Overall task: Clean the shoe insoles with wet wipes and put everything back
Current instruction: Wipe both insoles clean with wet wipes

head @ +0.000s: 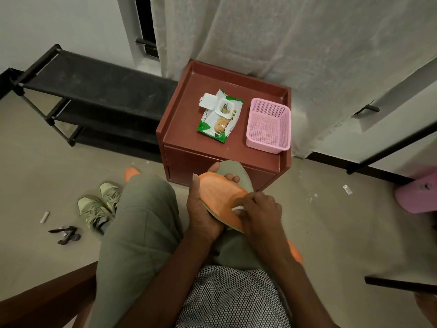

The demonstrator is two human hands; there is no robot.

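orange foam makes up the top of the shoe insole [221, 197], with a pale green-grey edge under it. it looks light and bendy, so it should flex if squeezed hard. the best place to hold it seems to be along the long side edge, where a palm can cup it flat and keep it from folding.

the left hand [203, 209] does just that. its grip is wrapped round the insole from below, thumb on the near edge and fingertips [233, 178] curled over the far edge. the insole sits above the person's lap, in front of the brown counter [184, 129].

the right hand [259, 210] has its grip pressed together, pinching a small white wet wipe [238, 208] against the orange top, near the heel end. the wipe looks soft, thin and damp, so it should slide easily and scrunch up.

a second grey-green insole [234, 168] seems to lie behind the orange one, held in the same left hand.

on the counter lies the wet wipes pack [220, 117], a soft shiny bag with its white flip lid open. just beside it stands a pink basket [268, 125] made of stiff plastic mesh; i see nothing in it.

two pale green sneakers [99, 205] sit on the floor [42, 162] to the left, near a black shoe rack [94, 98].
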